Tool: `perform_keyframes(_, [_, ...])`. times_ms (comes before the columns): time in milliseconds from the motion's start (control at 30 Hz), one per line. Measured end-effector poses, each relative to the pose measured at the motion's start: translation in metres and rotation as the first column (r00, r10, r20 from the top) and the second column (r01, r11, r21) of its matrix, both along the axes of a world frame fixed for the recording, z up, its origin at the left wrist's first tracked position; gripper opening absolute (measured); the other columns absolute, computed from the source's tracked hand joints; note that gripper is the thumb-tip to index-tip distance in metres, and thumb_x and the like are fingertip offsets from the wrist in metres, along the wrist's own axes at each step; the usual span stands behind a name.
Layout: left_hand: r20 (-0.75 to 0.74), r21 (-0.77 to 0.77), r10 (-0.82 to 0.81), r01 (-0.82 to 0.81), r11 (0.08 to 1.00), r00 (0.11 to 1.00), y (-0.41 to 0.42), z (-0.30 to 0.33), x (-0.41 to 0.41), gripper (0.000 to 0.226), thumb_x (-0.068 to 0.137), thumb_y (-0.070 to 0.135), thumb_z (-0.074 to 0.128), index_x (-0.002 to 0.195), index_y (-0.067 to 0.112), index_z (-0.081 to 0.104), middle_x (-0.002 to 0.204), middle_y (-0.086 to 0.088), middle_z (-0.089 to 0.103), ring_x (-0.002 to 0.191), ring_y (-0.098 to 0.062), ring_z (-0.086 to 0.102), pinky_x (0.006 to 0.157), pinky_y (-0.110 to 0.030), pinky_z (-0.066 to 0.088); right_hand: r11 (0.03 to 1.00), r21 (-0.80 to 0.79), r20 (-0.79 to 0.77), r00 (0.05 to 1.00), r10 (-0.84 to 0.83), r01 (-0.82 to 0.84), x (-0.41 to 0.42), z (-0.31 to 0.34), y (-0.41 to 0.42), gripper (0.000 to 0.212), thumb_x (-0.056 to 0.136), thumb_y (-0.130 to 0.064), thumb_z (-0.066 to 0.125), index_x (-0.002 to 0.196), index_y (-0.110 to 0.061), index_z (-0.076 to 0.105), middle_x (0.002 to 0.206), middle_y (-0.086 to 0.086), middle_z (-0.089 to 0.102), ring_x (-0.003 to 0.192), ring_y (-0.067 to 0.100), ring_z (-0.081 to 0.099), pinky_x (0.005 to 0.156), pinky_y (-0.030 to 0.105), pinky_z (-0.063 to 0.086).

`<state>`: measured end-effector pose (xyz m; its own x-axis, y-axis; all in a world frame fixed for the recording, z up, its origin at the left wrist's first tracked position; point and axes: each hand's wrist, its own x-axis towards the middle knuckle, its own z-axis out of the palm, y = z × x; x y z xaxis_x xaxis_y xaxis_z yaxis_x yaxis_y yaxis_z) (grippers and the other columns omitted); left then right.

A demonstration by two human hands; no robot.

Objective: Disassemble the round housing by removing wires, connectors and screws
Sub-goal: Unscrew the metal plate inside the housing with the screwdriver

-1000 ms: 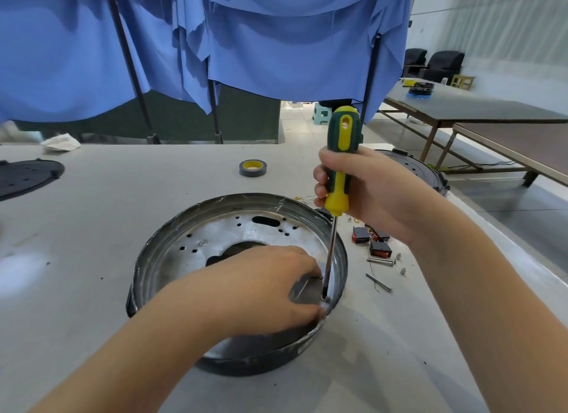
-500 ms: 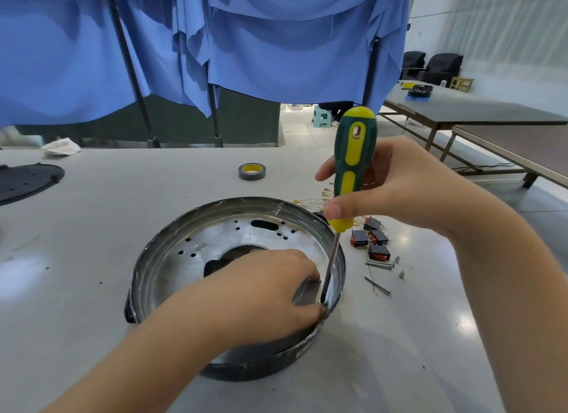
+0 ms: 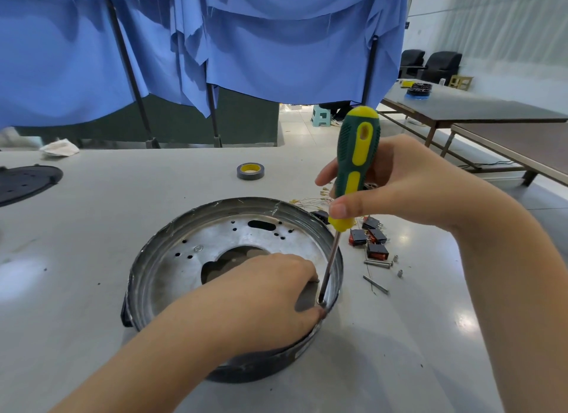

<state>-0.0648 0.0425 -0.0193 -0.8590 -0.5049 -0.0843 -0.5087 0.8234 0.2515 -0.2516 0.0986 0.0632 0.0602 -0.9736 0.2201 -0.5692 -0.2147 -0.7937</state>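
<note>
- Right hand gripped the screwdriver, tip down at the housing's near-right inner wall;
- Left hand lay curled inside the housing, gripping its near rim.

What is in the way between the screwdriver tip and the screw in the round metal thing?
Nothing visible: the green-and-yellow screwdriver tip sits inside the round metal housing, beside the left hand fingers.

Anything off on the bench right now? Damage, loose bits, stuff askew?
Round housing has a dented, uneven rim with crinkled tape along its far edge. Removed screws, black switches and thin wires lie scattered loose on the table beside it, uncontained. Screwdriver leans slightly; otherwise nothing odd.
</note>
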Motion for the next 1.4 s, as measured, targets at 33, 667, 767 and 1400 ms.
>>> perform_keyframes(33, [-0.003, -0.005, 0.001, -0.001, 1.000, 1.000, 0.000, 0.000, 0.000, 0.029, 0.088, 0.054, 0.049, 0.106, 0.032, 0.054, 0.103, 0.012, 0.057, 0.095, -0.011, 0.054, 0.082, -0.030, 0.048, 1.000, 0.014, 0.011, 1.000, 0.018, -0.018, -0.001, 0.000, 0.001, 0.043, 0.056, -0.032, 0.080, 0.096, -0.018, 0.072, 0.082, -0.007, 0.074, 0.078, 0.010, 0.071, 0.069, 0.015, 0.053])
perform_keyframes(667, [0.014, 0.021, 0.068, -0.069, 0.997, 0.998, 0.000, 0.008, 0.000, 0.082, 0.059, 0.093, 0.026, 0.091, 0.027, 0.061, 0.085, 0.006, 0.063, 0.079, -0.013, 0.059, 0.073, -0.042, 0.052, 0.993, 0.071, 0.199, 0.977, 0.074, -0.089, 0.010, -0.012, -0.012, 0.034, 0.081, -0.017, 0.068, 0.112, -0.017, 0.053, 0.104, 0.001, 0.073, 0.098, 0.016, 0.070, 0.083, 0.024, 0.055])
perform_keyframes(767, [-0.014, 0.021, 0.052, -0.052, 0.998, 0.999, -0.001, 0.010, -0.003, 0.080, 0.055, 0.091, 0.033, 0.089, 0.025, 0.062, 0.088, 0.008, 0.061, 0.081, -0.011, 0.057, 0.076, -0.041, 0.053, 1.000, 0.001, 0.047, 0.999, -0.020, 0.020, 0.016, -0.012, -0.014, 0.038, 0.069, -0.042, 0.070, 0.103, -0.028, 0.061, 0.101, -0.005, 0.069, 0.094, 0.013, 0.068, 0.084, 0.021, 0.054])
perform_keyframes(1400, [-0.020, 0.209, 0.054, -0.048, 0.977, 0.998, -0.007, 0.012, -0.001, 0.060, 0.060, 0.081, 0.052, 0.096, 0.034, 0.062, 0.099, 0.016, 0.055, 0.093, -0.004, 0.055, 0.082, -0.036, 0.052, 0.972, 0.008, 0.271, 0.936, 0.224, -0.235, 0.012, -0.011, -0.008, 0.042, 0.078, -0.007, 0.063, 0.120, -0.009, 0.057, 0.098, 0.005, 0.074, 0.098, 0.022, 0.070, 0.082, 0.026, 0.054])
